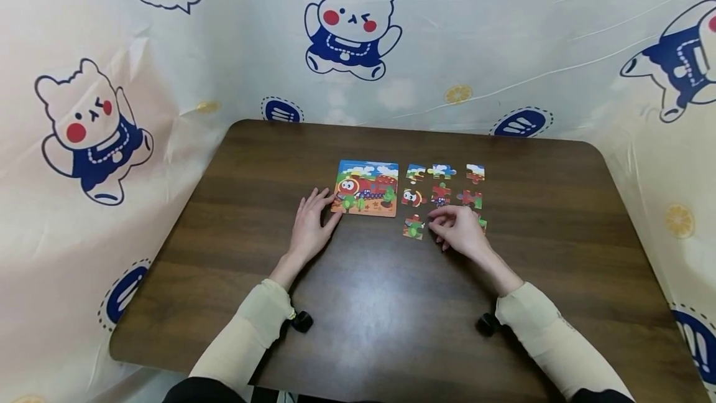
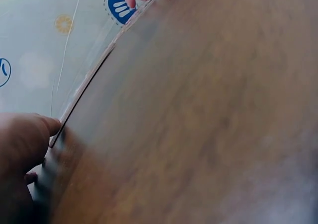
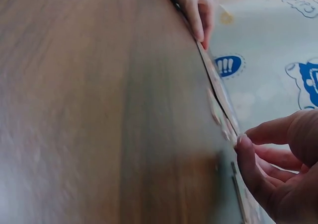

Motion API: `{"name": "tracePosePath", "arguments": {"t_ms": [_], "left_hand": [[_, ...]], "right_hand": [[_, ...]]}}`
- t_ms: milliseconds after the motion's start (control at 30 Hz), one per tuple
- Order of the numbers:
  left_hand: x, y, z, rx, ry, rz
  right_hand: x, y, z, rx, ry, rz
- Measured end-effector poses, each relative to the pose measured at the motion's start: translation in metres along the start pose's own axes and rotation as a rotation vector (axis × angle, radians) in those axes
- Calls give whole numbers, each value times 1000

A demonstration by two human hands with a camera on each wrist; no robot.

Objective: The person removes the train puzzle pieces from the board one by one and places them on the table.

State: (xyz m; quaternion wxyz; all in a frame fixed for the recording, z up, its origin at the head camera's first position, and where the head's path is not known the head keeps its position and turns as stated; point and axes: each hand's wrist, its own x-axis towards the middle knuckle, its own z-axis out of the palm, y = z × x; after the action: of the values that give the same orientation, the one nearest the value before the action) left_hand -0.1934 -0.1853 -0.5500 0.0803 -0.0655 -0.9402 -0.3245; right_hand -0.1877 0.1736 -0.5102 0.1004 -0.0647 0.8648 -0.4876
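Observation:
A square picture board (image 1: 366, 188) with a red train lies on the table. My left hand (image 1: 313, 222) rests at its left edge, thumb at the lower left corner and fingers fairly straight. To the right of the board, jigsaw pieces are laid out in rows, among them a green-and-red piece (image 1: 414, 227) in the bottom row. Over that row my right hand (image 1: 458, 229) brings thumb and index finger together just right of this piece, pinching a puzzle piece that is mostly hidden. In the right wrist view the thumb (image 3: 251, 167) and index tips meet.
The brown wooden table (image 1: 358, 303) has rounded far corners. Behind and beside it hangs a pale sheet (image 1: 240, 36) printed with bears. More pieces lie above the right hand, including a sky piece (image 1: 442, 171) and a red piece (image 1: 440, 195).

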Motion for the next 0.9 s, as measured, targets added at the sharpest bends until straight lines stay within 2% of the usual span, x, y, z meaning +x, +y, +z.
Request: {"name": "tracePosePath", "arguments": {"t_ms": [267,533,700,767,900], "left_hand": [[-2,2,1,47,-11,7],[-2,3,4,82,3,24],[-3,2,6,102,-3,30],[-3,2,6,108,-11,30],[-2,4,-1,125,-51,23]], "right_hand": [[-4,1,-34,-2,78,-49],[-7,7,-73,-154,272,-178],[-9,21,-86,-234,388,-193],[-10,24,-90,-261,407,-185],[-9,25,-94,-299,382,-191]]}}
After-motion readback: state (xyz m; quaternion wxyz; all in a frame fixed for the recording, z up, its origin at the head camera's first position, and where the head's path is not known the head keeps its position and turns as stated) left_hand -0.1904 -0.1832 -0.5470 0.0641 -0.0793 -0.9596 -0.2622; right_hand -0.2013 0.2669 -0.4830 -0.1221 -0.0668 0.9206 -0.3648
